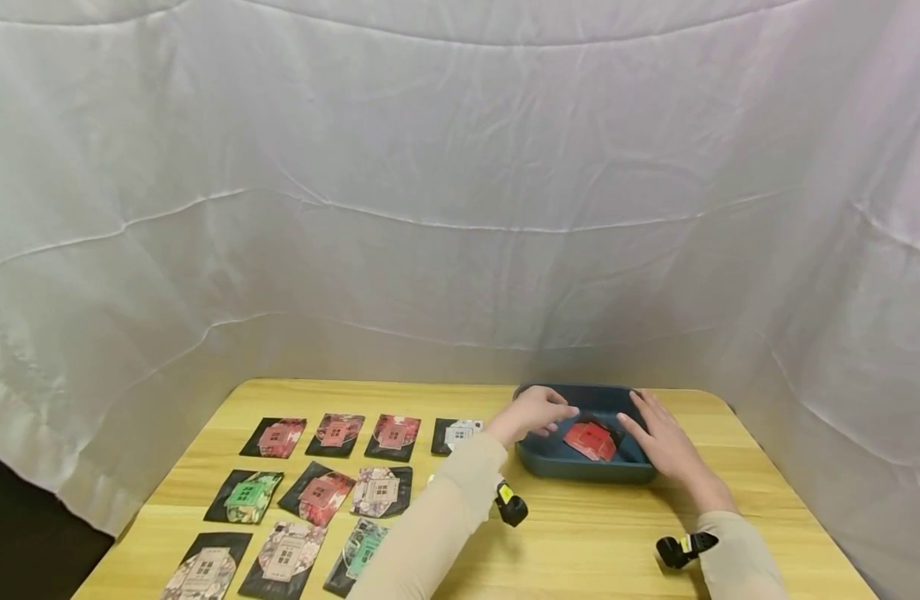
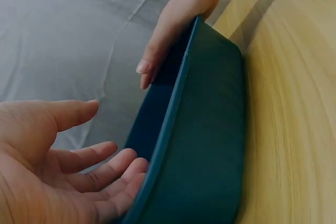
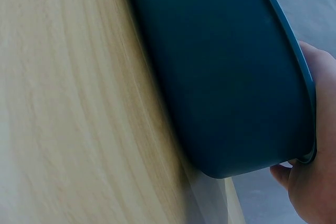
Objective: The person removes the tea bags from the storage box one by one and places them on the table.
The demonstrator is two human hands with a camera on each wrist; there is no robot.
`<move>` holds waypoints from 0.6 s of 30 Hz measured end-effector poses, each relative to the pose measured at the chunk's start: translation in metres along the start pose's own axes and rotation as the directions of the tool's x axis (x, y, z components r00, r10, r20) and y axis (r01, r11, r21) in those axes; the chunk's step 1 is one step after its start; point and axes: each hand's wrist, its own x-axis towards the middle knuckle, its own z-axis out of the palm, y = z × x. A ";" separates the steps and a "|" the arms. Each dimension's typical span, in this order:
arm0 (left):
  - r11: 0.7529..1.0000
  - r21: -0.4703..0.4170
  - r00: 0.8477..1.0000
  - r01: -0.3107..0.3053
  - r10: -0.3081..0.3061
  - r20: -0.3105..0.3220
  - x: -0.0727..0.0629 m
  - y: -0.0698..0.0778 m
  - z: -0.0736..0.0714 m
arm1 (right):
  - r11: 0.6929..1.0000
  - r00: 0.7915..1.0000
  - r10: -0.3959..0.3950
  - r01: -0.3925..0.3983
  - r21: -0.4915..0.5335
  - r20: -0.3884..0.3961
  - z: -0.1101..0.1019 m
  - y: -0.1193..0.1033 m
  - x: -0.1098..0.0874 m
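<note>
A dark blue plastic bin (image 1: 587,472) stands on the table at the back right. Inside it lies a red packet (image 1: 591,440), with a dark edge beside it. My left hand (image 1: 533,414) is over the bin's left side; in the left wrist view its loosely bent fingers (image 2: 113,177) dip past the rim and hold nothing. My right hand (image 1: 664,437) holds the bin's right rim, its thumb on the inner side and other fingers outside. In the right wrist view that hand (image 3: 320,145) wraps the rim at a corner, partly cut off.
Black packets with coloured labels lie in rows on the left of the table, among them a red one (image 1: 396,435), a green one (image 1: 246,497) and a white one (image 1: 454,435), which is close to my left forearm. A grey curtain (image 1: 460,275) hangs behind the table (image 1: 580,550).
</note>
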 end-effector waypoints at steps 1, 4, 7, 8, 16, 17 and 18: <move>0.999 -0.020 1.000 0.027 -0.027 -0.005 0.002 0.001 0.002 | 1.000 1.000 0.001 -0.001 0.001 -0.001 0.000 0.000 0.000; 0.995 -0.049 0.996 0.085 -0.087 -0.029 0.008 0.003 0.007 | 1.000 1.000 0.001 -0.001 -0.001 -0.002 -0.001 0.000 0.002; 0.990 -0.057 0.990 0.129 -0.132 -0.055 0.016 0.002 0.013 | 1.000 1.000 -0.004 0.004 -0.002 -0.002 -0.001 -0.001 0.003; 0.988 -0.058 0.987 0.143 -0.147 -0.064 0.019 0.001 0.015 | 1.000 1.000 -0.006 0.006 -0.003 -0.001 -0.001 -0.001 0.003; 0.972 -0.011 0.963 0.236 -0.236 -0.133 0.040 -0.007 0.036 | 1.000 1.000 -0.015 0.015 -0.003 -0.002 0.001 0.000 0.003; 0.970 0.015 0.961 0.243 -0.239 -0.141 0.040 -0.006 0.039 | 1.000 1.000 -0.017 0.017 -0.005 -0.002 0.001 0.000 0.002; 0.968 0.044 0.960 0.248 -0.240 -0.146 0.039 -0.004 0.041 | 1.000 1.000 -0.020 0.020 -0.007 -0.003 0.002 0.001 0.003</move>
